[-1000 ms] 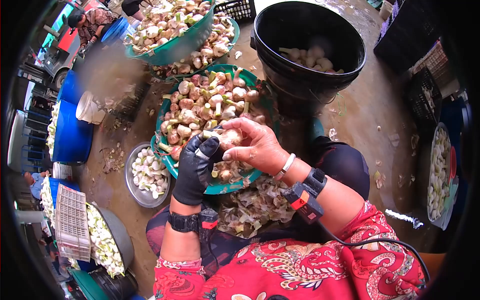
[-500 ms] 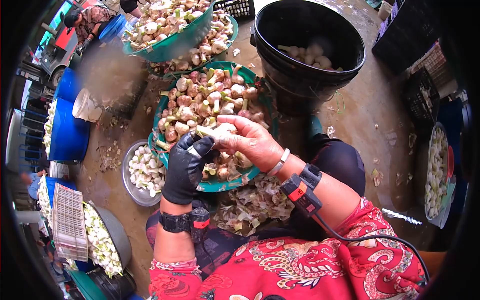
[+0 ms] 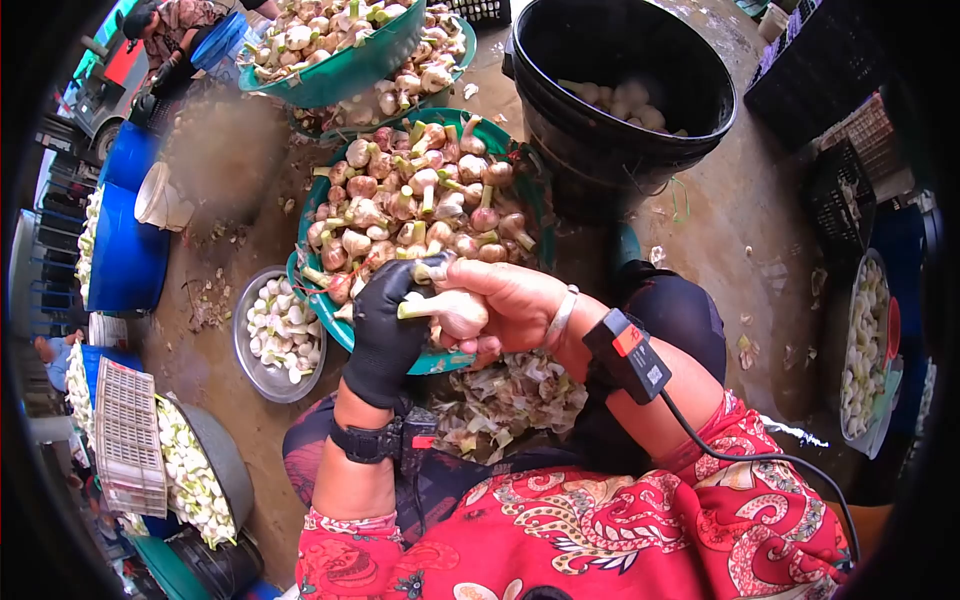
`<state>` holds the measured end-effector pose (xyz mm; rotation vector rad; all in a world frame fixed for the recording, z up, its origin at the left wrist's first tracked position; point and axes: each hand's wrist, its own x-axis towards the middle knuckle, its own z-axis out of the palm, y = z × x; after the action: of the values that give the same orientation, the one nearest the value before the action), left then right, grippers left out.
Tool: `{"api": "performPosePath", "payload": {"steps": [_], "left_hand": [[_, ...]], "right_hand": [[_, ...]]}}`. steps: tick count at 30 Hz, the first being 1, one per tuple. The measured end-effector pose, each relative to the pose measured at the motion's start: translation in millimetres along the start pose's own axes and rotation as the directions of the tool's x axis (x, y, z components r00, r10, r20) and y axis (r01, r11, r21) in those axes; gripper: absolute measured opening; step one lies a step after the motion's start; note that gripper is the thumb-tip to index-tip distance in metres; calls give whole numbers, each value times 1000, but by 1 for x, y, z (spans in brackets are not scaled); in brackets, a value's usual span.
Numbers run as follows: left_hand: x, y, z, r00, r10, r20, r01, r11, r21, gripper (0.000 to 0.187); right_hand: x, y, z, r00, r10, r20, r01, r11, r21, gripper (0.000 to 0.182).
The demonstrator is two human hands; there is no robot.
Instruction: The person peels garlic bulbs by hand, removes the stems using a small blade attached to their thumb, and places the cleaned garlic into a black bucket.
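A garlic bulb [image 3: 460,313] with a short cut stem lies between my two hands, above the near part of a green basin [image 3: 440,363]. My bare right hand [image 3: 520,300] is closed around the bulb from the right, fingers beneath it. On the other side is my left hand [image 3: 380,320] in a black glove, its fingers curled and meeting the right fingertips above the bulb. Something small and pale shows between those fingertips, too small to name. The stem points left, across the glove. Several unpeeled garlic bulbs [image 3: 365,212] fill the basin.
Left of the basin stands a metal bowl [image 3: 243,345] of white peeled garlic. A black bucket [image 3: 600,135] holds some pale bulbs. Loose skins [image 3: 515,405] are heaped near my legs. Behind are more heaped green basins [image 3: 350,80]. Another person [image 3: 175,40] works at the far left.
The bulb now shows side-on, its stem toward the left, lower between my hands. My left hand has moved up and to the right; the right fingers have curled under the bulb.
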<state>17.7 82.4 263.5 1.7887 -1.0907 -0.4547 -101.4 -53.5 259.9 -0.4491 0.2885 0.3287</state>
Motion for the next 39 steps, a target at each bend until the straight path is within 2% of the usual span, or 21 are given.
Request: {"api": "performPosePath", "payload": {"steps": [1,2,3,4,6,10,13,14,15,17,19,21,23,25,27,29,30,32,35,37,39], "left_hand": [[-1,4,2,961,-275,23,261,876,-406,22],[-3,-12,-3,971,-230,65,232,840,-490,25],[-2,-9,-12,994,42,104,-30,993,-115,30],[-5,-12,-12,987,-106,120,143,921,-361,32],[-12,-17,-9,922,-291,254,379,553,-742,39],[-10,11,2,941,-291,175,319,578,-752,33],[-7,5,-4,935,-339,105,338,765,-548,27],[-5,2,-6,931,-347,112,345,736,-582,26],[-4,-1,-7,926,-358,120,352,705,-615,25],[4,-7,-16,948,-317,27,270,758,-594,24],[7,-13,-20,965,-259,-43,191,806,-560,25],[4,-11,-14,965,-262,-29,178,729,-661,26],[5,-9,-10,965,-263,-9,166,635,-755,26],[2,-4,-10,958,-287,25,197,589,-784,28],[2,2,-10,959,-282,29,204,616,-760,28],[1,6,-10,943,-304,131,299,609,-735,29],[1,5,-6,945,-289,153,299,574,-762,29],[2,10,-1,948,-290,129,282,586,-759,29],[6,9,2,955,-283,89,246,592,-767,30],[6,12,2,961,-270,66,255,760,-598,30],[3,19,2,948,-307,86,277,661,-697,30]], "right_hand": [[1,1,-2,1000,0,-1,0,1000,-3,34],[4,1,-7,995,-76,-59,75,997,-19,34],[5,1,-10,981,-155,-114,151,988,-38,34],[4,-1,-12,964,-249,-90,243,968,-68,32],[4,-2,-12,944,-307,-122,290,947,-140,30],[12,4,-11,898,-405,-174,334,883,-330,25],[17,1,-12,876,-446,-182,343,844,-413,15],[20,2,-11,554,-832,-1,399,266,-878,11],[23,3,-10,224,-880,419,94,-409,-908,12],[5,5,13,269,-814,515,125,-501,-856,13],[9,26,5,609,-635,475,254,-411,-875,15],[13,38,-1,966,-254,42,-17,-227,-974,26],[13,39,-15,977,-199,-72,-116,-221,-968,41],[7,25,-26,933,-340,120,22,-278,-960,48],[5,9,-25,754,-654,-57,146,252,-957,50],[-3,1,-8,622,-783,-19,428,360,-829,52],[-2,1,-8,620,-784,-21,426,360,-830,52],[0,4,-10,782,-622,-16,485,625,-611,54],[-3,4,-4,733,-680,-3,513,556,-654,52],[1,6,-6,726,-686,-42,549,615,-567,51],[0,4,-6,717,-692,-79,583,658,-476,49]]}}
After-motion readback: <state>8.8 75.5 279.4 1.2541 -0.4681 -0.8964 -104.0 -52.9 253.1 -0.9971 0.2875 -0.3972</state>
